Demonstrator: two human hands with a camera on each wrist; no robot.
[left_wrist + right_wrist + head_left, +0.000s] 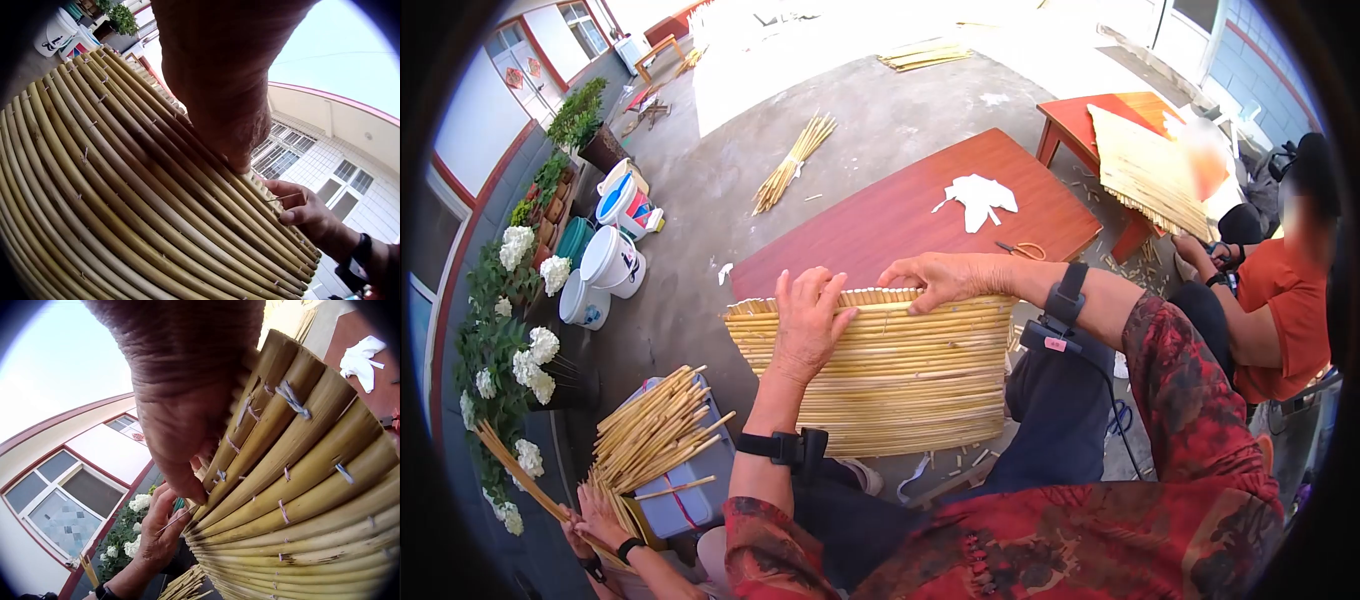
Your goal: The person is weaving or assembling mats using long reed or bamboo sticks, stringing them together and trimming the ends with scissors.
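Observation:
A stiff mat of yellow stalks [900,370], stitched in rows with short thread ends showing, stands tilted over the person's lap. On its upper edge rests the left hand [805,325], thumb on the near face and fingers reaching over the rim. The right hand [945,280] grips the same edge further right, its thumb on the near side and its fingers partly hidden behind. A thin needle [177,520] shows between the two hands in the right wrist view, close to the left thumb and the mat's edge. Cut stalk ends line that upper rim.
A low red table [850,235] beyond the mat bears a white cloth [978,200] and orange-handled scissors [1022,250]. At lower left, another person's hands [600,520] hold stalks beside a stalk pile [655,425]. Buckets [612,260] stand left; a person in orange [1265,320] sits right.

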